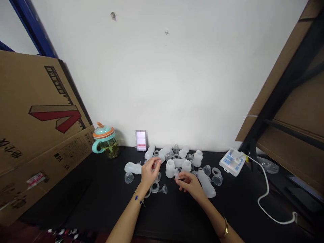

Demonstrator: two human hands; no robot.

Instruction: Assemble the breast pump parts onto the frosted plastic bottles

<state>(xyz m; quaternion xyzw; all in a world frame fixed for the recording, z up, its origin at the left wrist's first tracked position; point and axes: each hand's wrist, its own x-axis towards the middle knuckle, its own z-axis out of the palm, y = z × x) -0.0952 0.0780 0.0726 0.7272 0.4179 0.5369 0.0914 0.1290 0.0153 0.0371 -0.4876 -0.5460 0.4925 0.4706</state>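
My right hand (190, 185) pinches a clear plastic ring (176, 173) between thumb and fingers, just in front of two upright white bottles. The nearer of these is the left bottle (170, 168); the other bottle (186, 166) stands beside it. My left hand (150, 171) is closed in a pinch over the left part of the pile, and whatever lies between its fingertips is too small to make out. Below it are a loose ring (155, 187) and a clear nipple (164, 189). A white bottle (206, 184) lies right of my right hand.
More bottles, rings and clear domed caps (129, 177) are spread along the black table (101, 206). A teapot (106, 141) and a phone (141, 140) stand near the wall. To the right lies a power strip (233, 162) with a white cable (267, 189). A cardboard box (37, 135) borders the left.
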